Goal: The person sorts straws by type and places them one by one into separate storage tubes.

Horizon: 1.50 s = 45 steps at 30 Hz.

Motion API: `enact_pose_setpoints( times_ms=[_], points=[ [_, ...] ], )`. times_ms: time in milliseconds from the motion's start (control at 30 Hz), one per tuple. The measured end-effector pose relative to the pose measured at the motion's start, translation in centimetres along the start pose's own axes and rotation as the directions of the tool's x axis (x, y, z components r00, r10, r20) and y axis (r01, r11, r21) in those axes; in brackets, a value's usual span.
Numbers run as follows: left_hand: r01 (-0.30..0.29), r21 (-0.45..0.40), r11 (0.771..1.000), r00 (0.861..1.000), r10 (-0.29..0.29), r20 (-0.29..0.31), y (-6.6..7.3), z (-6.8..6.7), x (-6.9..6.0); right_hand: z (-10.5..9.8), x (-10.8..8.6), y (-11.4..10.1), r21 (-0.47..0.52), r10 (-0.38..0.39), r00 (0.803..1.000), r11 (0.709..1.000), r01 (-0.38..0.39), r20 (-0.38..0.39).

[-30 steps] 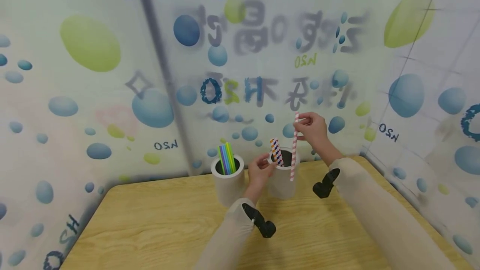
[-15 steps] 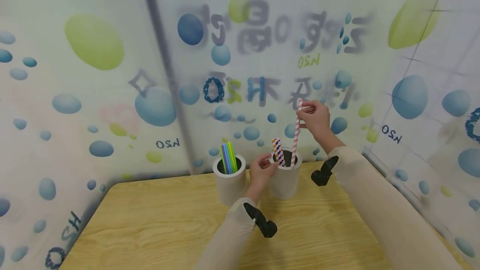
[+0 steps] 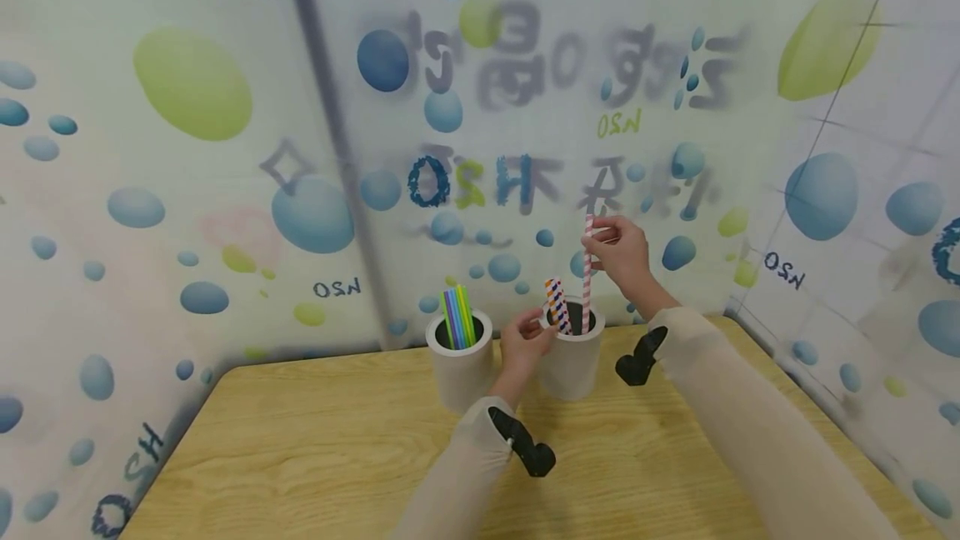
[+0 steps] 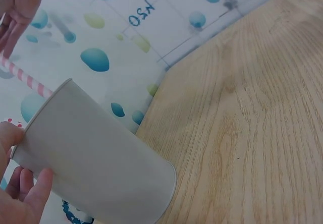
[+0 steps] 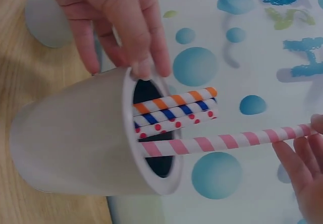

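My right hand [image 3: 622,255] pinches a pink-and-white striped paper straw [image 3: 587,286] near its upper end. The lower end of this straw is inside the right-hand white cup [image 3: 573,369], hidden below the rim. My left hand [image 3: 521,348] grips that cup's rim from the left, thumb at the lip, as the right wrist view shows. Against the near-left side of the opening lean an orange-striped straw [image 5: 176,101], a blue-striped straw [image 5: 176,112] and a red-dotted straw [image 5: 176,124]. In the left wrist view the cup [image 4: 101,153] stands on the wood surface.
Left of my left hand stands a second white cup [image 3: 461,377] with several green, blue and purple straws [image 3: 458,317]. Both cups are near the back edge of the wooden table [image 3: 315,440]. A printed curtain [image 3: 187,215] hangs directly behind it.
My right hand rose with the striped straw, bringing its lower end from in front of the cup to inside the opening, then came down and slightly left. My left hand stayed at the rim.
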State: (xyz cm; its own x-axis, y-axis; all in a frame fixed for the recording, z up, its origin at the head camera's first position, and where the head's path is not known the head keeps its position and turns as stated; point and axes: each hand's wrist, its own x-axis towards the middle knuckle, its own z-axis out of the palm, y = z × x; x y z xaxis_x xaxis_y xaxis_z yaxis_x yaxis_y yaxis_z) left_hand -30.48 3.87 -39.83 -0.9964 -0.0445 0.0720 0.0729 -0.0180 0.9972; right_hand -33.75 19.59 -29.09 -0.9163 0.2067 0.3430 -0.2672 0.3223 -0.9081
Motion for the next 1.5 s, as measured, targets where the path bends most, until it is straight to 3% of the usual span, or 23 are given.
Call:
enact_pose_setpoints(
  times_ms=[233, 633, 1200, 1500],
  points=[
    [0.012, 0.003, 1.0, 1.0, -0.012, -0.009, 0.0, 0.1, 0.0, 0.6, -1.0, 1.9, -0.015, 0.044, 0.996, 0.999, -0.043, 0.076],
    [0.02, 0.01, 1.0, 1.0, -0.02, -0.022, 0.1, 0.1, 0.0, 1.7, -2.2, 4.3, -0.106, 0.143, 0.984, 0.986, -0.132, 0.106],
    [0.021, 0.026, 0.999, 1.0, -0.02, -0.019, 0.1, 0.1, 0.0, 2.6, -2.4, 5.3, -0.276, 0.198, 0.972, 0.949, -0.156, 0.13],
    [0.032, 0.01, 0.999, 0.999, -0.032, -0.005, 0.1, 0.1, 0.1, 2.5, -2.1, 5.3, -0.297, 0.184, 0.972, 0.945, -0.134, 0.148]
  ],
)
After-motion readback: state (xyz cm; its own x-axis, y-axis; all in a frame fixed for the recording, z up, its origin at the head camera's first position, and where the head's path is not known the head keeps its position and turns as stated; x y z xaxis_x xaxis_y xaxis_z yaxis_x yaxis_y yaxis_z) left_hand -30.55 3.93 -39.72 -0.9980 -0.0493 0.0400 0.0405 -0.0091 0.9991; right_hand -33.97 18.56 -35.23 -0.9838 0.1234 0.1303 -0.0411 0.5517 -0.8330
